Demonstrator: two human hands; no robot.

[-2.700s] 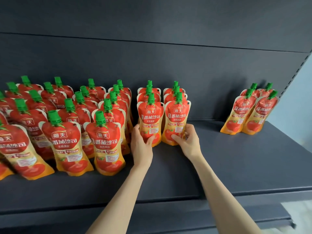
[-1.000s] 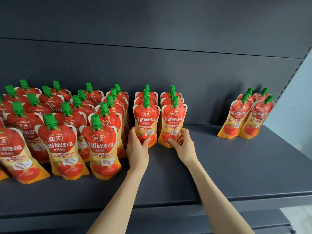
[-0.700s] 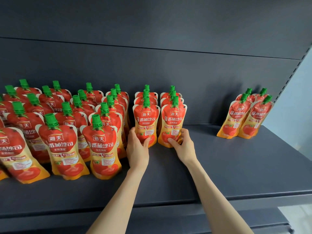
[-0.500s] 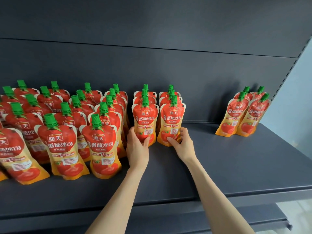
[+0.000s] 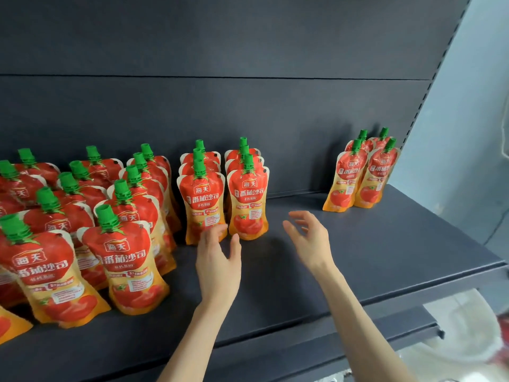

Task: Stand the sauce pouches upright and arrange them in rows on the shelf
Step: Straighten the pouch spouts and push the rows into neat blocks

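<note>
Both hands were empty, fingers spread loose. Left hand point(image 5: 219, 260) was at the front pouch point(image 5: 202, 205) of two mid-shelf rows, contact blurred. Right hand point(image 5: 308, 241) was over the bare shelf point(image 5: 385, 257). Labels read 海天 / 番茄沙司. Upright cluster point(image 5: 121, 260) stood toward the left edge, four pouches point(image 5: 360, 175) in the back-right corner.

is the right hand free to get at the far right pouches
Probably yes: the right hand is open and empty, and only bare shelf lies between it and the far-right pouches.

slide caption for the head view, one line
Open left hand and right hand beside two upright rows of red green-capped sauce pouches on a dark shelf.
</note>
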